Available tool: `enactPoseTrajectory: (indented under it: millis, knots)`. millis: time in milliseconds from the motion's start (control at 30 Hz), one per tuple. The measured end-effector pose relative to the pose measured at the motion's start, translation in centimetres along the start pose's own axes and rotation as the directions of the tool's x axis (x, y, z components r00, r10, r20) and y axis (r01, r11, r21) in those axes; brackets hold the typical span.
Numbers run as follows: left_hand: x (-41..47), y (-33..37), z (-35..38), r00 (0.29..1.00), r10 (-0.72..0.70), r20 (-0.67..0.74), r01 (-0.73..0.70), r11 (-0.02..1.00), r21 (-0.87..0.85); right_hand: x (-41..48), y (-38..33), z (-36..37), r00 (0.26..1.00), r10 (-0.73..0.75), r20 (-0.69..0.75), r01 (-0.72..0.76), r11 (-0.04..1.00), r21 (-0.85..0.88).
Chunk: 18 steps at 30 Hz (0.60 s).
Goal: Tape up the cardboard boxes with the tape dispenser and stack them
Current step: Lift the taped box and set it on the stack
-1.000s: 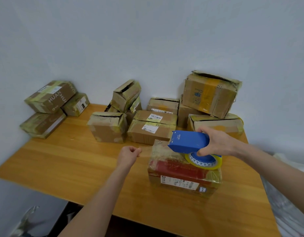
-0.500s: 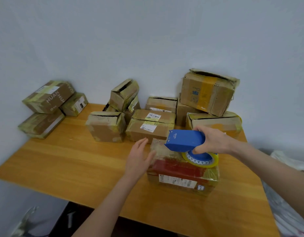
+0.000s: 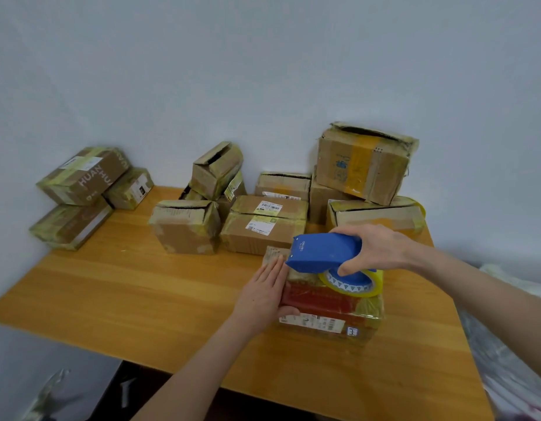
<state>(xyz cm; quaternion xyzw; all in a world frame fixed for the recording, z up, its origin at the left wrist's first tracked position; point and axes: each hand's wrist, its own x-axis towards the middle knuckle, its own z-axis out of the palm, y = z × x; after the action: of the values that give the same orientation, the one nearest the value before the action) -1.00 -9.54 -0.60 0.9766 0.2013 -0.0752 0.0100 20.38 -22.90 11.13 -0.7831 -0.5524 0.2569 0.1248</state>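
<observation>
Nearest, the box (image 3: 324,302) sits on the table (image 3: 141,287), right of centre. My left grip (image 3: 263,294) lies flat and wide on its left edge, steadying it. My right grip (image 3: 375,249) wraps the dispenser (image 3: 321,253) over the box top; whether they touch I cannot tell. Step judged: taping this box. Next: seat the tape end, draw across. Behind it, other boxes (image 3: 263,226) stand near the wall.

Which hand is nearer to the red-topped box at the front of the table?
Left. The left hand lies flat on the left edge of the red-topped box; the right hand is above it, gripping the blue tape dispenser.
</observation>
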Motion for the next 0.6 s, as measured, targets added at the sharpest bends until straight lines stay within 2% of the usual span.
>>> enactPoseTrajectory:
  millis: [233, 367, 467, 600]
  knots:
    - [-0.1, -0.3, 0.0, 1.000, 0.020, -0.007, -0.020, 0.999, -0.048, -2.0, 1.8, -1.5, 0.996, 0.073, 0.043, -0.071, 0.996, -0.045]
    - [0.2, 1.0, -1.2, 0.995, -0.090, -0.052, 0.080, 0.982, -0.171, -1.9, 1.9, -0.4, 0.998, 0.065, -0.017, -0.065, 0.997, -0.041]
    - [0.9, 3.1, -1.3, 0.989, -0.130, -0.072, 0.119, 0.983, -0.141, -1.8, 1.7, -0.1, 0.998, 0.056, -0.030, -0.057, 0.998, -0.040]
    - [0.9, 3.5, -0.6, 0.997, -0.060, -0.057, 0.054, 0.994, -0.095, -1.7, 1.6, -0.1, 0.998, 0.055, -0.036, -0.055, 0.998, -0.008]
